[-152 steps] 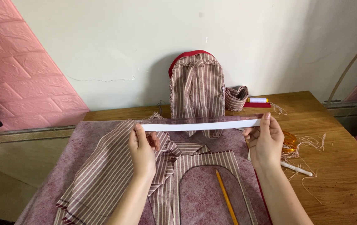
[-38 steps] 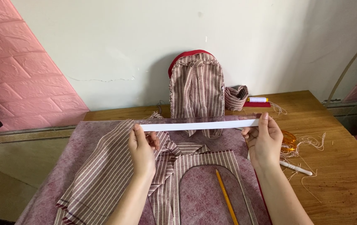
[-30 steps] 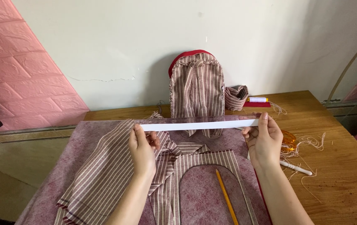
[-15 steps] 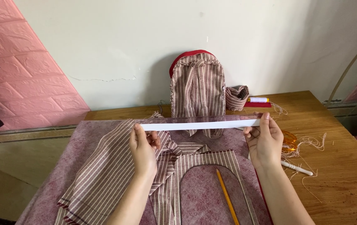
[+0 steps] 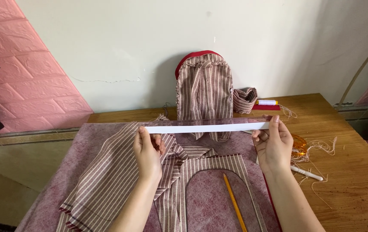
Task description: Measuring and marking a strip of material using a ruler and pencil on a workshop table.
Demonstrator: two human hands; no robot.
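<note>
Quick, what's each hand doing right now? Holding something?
Left hand: closed, its fingers pinching the left end of the long ruler.
Right hand: closed, its fingers pinching the ruler's right end, held level above the striped fabric.

Back wall [image 5: 149, 47] plain off-white, hairline crack low on left part. Pink brick-pattern panel [image 5: 25, 81] covers wall at far left, upper edge slanted. Second pink patch at far right edge, partly cut off. Wooden table [image 5: 351, 172] pushed against back wall, grain visible, mid-brown. Mauve felt mat [image 5: 85, 146] covers table's left part. Thin cable [image 5: 362, 64] runs diagonally down wall at right. Light soft, even; faint shadows on wall.
</note>
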